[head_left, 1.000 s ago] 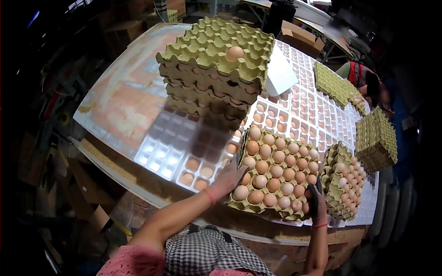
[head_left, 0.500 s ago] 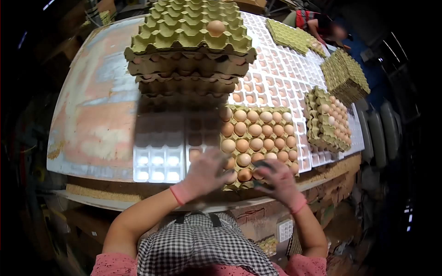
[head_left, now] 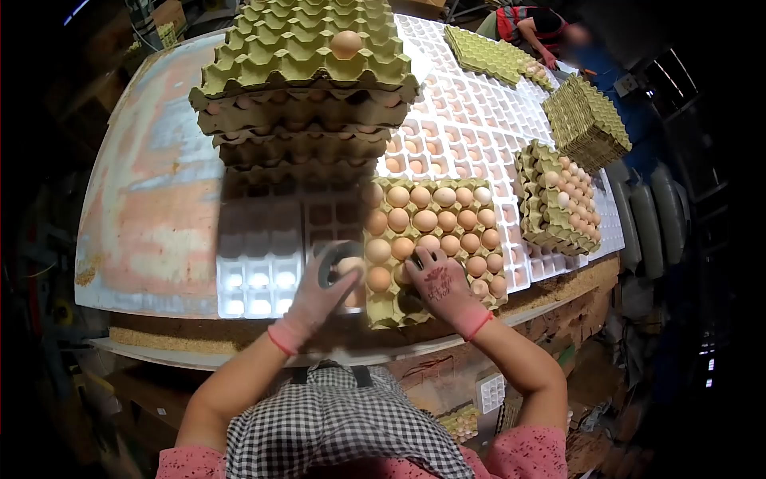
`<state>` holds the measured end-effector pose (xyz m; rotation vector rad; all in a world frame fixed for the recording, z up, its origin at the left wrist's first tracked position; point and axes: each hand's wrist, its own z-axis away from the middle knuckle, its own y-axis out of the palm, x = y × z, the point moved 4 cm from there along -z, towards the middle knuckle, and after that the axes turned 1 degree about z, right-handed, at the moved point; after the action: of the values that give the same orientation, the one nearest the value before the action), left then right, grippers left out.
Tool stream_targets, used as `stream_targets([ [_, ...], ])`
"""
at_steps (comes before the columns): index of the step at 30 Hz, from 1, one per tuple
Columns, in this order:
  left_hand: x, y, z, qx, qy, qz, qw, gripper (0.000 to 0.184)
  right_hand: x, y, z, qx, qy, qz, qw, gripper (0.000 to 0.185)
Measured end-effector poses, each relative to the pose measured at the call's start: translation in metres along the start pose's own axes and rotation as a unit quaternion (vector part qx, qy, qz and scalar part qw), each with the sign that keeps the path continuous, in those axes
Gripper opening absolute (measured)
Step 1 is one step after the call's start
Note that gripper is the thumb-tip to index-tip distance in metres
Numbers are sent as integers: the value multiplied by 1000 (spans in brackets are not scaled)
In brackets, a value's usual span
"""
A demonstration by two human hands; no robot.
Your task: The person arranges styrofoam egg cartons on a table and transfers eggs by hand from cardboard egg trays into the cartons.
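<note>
My left hand curls its fingers and thumb round an egg, just left of the pulp egg tray. Brown eggs sit in most of that tray; bare cells show at its front left corner. Over the tray's front part is my right hand, back up, with bent fingers pressed down among the eggs; what lies under them is hidden. White plastic trays with square cells lie left of and behind the pulp tray, some cells holding eggs.
A tall stack of pulp trays rises at the back left, with one egg on top. To the right are a stack with eggs and a tray stack. A person in a red vest is at the far right.
The view has swung right and down. My hands have left the pulp tray's sides; the left now has an egg, the right is over the tray. Eggs are gone from its front left cells.
</note>
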<state>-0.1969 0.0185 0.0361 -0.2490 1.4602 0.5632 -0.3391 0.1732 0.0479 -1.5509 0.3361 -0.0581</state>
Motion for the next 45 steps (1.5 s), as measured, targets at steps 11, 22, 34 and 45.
stream_targets([
  [11,7,45,-2,162,186,-598,762,50,-43,-42,-28,68,45,-163,983,56],
  [22,-14,-186,11,-133,41,-479,867,61,62,-61,-132,-136,-112,-163,971,39],
  [34,84,-180,-91,-72,106,-667,734,64,67,-1,-157,41,-90,-215,971,37],
  [45,-46,-12,-71,144,361,-407,826,52,-353,6,104,1,484,-41,874,56],
])
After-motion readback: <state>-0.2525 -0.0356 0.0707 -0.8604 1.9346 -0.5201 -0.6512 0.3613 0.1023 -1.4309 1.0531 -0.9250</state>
